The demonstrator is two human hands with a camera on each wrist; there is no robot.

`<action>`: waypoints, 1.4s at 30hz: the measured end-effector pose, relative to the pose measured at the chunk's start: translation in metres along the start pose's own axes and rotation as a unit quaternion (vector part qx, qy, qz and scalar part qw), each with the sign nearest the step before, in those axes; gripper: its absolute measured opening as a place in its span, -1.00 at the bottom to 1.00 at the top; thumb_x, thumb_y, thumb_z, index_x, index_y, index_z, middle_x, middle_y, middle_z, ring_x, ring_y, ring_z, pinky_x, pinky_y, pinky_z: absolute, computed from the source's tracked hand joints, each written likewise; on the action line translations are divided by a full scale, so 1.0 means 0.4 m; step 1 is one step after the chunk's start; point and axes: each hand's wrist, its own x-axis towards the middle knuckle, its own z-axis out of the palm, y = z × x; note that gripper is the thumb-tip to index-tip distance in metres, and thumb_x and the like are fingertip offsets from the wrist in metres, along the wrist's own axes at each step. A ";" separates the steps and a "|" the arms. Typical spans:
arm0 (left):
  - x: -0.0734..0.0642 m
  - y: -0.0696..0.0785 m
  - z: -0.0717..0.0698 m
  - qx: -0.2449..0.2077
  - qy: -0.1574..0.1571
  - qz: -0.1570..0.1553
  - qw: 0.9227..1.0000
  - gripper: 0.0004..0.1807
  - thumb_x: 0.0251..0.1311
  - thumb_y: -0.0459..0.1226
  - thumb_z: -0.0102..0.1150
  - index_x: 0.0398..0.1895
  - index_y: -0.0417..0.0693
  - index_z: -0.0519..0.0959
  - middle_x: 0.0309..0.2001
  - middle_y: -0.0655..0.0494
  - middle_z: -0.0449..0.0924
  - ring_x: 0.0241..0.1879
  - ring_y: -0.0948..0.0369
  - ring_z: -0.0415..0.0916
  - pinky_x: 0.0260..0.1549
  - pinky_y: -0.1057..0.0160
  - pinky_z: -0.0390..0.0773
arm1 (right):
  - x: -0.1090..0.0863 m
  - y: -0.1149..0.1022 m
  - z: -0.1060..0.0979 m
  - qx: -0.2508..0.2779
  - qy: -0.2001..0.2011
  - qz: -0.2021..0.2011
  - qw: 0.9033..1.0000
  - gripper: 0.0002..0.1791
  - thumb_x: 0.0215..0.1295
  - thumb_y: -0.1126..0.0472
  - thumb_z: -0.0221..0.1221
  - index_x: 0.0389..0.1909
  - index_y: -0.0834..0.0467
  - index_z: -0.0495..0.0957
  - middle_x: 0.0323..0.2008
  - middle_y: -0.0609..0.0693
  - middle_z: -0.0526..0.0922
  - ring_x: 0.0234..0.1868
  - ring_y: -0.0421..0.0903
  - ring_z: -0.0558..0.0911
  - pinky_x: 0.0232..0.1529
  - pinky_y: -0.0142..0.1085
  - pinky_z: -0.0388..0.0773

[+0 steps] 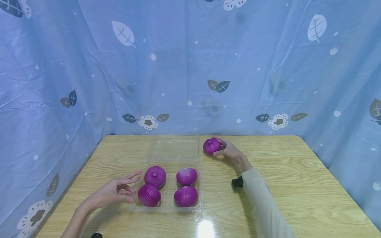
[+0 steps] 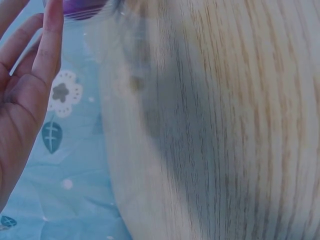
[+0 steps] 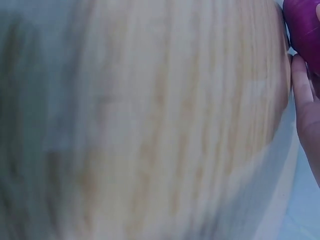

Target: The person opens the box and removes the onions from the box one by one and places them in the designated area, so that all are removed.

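Note:
At the table's back, just right of a clear plastic box's raised lid (image 1: 175, 149), my right hand (image 1: 230, 151) grips a purple onion (image 1: 210, 147) between thumb and fingers. The same onion (image 3: 304, 31) shows at the right edge of the right wrist view. Several more purple onions sit in the clear plastic box (image 1: 168, 193): a left pair (image 1: 155, 176) and a right pair (image 1: 186, 196). My left hand (image 1: 114, 191) is at the box's left side, fingers loosely spread and fingertips right by its rim, holding nothing. In the left wrist view, its fingers (image 2: 47, 50) are extended.
Everything stands on a wood-grain table (image 1: 297, 195). Blue patterned curtains (image 1: 190, 66) enclose its back and sides. A small black object (image 1: 237, 182) is beside the right sleeve (image 1: 263, 201), and another dark one (image 1: 96, 235) shows at the bottom edge.

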 end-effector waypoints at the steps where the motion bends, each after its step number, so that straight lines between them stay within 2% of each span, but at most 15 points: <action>1: 0.000 0.000 0.000 -0.001 0.000 0.000 1.000 -0.26 0.13 -0.39 0.28 0.34 -0.45 0.18 0.47 -0.20 -0.09 -0.11 0.20 0.52 0.02 0.37 0.53 | 0.000 -0.002 0.000 -0.002 0.001 0.002 1.000 -0.04 0.02 0.54 0.27 0.46 0.21 0.04 0.35 0.35 0.20 0.33 0.28 0.23 0.29 0.07 0.29; 11: 0.000 -0.005 0.002 0.022 0.006 -0.003 1.000 -0.25 0.10 -0.38 0.30 0.32 -0.47 0.20 0.44 -0.32 -0.13 -0.12 0.18 0.54 0.02 0.37 0.53 | -0.004 -0.020 -0.002 -0.023 -0.010 0.005 1.000 -0.06 0.08 0.50 0.26 0.46 0.23 0.01 0.34 0.39 0.18 0.30 0.30 0.27 0.24 0.02 0.37; 17: 0.003 -0.005 0.002 0.028 0.009 -0.006 1.000 -0.24 0.08 -0.35 0.32 0.32 -0.47 0.21 0.43 -0.31 -0.13 -0.10 0.18 0.54 0.02 0.38 0.53 | -0.007 -0.027 -0.006 -0.037 -0.017 0.003 0.999 -0.06 0.10 0.48 0.27 0.47 0.24 0.00 0.34 0.40 0.18 0.30 0.31 0.27 0.23 -0.01 0.39; 22: 0.003 -0.005 0.004 0.029 0.008 -0.007 1.000 -0.25 0.09 -0.35 0.32 0.32 -0.45 0.22 0.44 -0.31 -0.14 -0.10 0.18 0.54 0.03 0.39 0.52 | -0.007 -0.024 -0.012 -0.038 -0.023 -0.005 0.999 -0.07 0.08 0.53 0.25 0.46 0.25 0.01 0.37 0.38 0.14 0.33 0.32 0.24 0.22 -0.02 0.40; 31: 0.000 -0.009 0.007 0.021 0.009 -0.009 1.000 -0.25 0.11 -0.37 0.30 0.34 -0.44 0.20 0.45 -0.29 -0.12 -0.12 0.18 0.54 0.02 0.39 0.53 | -0.008 -0.019 -0.021 -0.040 -0.043 -0.026 0.998 -0.07 -0.01 0.61 0.25 0.41 0.33 0.04 0.33 0.38 0.18 0.32 0.32 0.22 0.24 -0.03 0.35; 37: -0.001 -0.011 0.006 0.019 0.006 -0.003 1.000 -0.25 0.11 -0.37 0.30 0.33 -0.46 0.19 0.44 -0.28 -0.11 -0.13 0.18 0.54 -0.01 0.35 0.55 | -0.017 -0.024 -0.030 -0.058 -0.045 -0.019 0.997 -0.06 0.01 0.57 0.28 0.42 0.31 0.05 0.35 0.38 0.16 0.32 0.34 0.23 0.23 0.02 0.37; 42: -0.003 -0.011 0.007 0.018 0.008 -0.002 1.000 -0.26 0.11 -0.38 0.29 0.33 -0.46 0.20 0.45 -0.24 -0.08 -0.13 0.19 0.54 -0.01 0.34 0.56 | -0.025 -0.022 -0.043 -0.050 -0.041 -0.016 0.998 -0.06 0.00 0.60 0.26 0.41 0.33 0.03 0.34 0.41 0.17 0.30 0.36 0.25 0.20 0.03 0.41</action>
